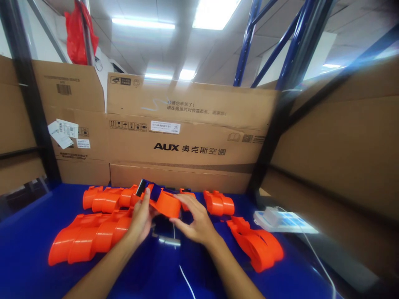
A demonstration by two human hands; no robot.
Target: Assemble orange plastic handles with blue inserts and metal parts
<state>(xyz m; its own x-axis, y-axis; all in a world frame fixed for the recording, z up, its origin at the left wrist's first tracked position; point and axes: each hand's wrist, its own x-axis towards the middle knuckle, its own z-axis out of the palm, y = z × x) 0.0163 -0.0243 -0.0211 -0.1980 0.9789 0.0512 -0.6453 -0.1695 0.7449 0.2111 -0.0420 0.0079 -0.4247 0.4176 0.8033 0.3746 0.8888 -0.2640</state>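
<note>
Left hand point(141, 218): curled round the near-left edge of an orange part point(166, 203), thumb up against it, fingers closed on it.
Right hand point(195, 222): clamped on the same part from the right, fingertips on its rim.
Part: held just above the blue table point(28, 245), between both hands; a dark piece point(141, 187) sat at its far-left end.
Handling: it looked like light, stiff moulded plastic, smooth and likely a little slippery; the curved rim seemed the safest hold.
Metal piece point(168, 240): lay on the table under the hands.
Stacks point(90, 236): more orange parts left and right.
Boxes point(187, 137): cardboard, behind the table.
</note>
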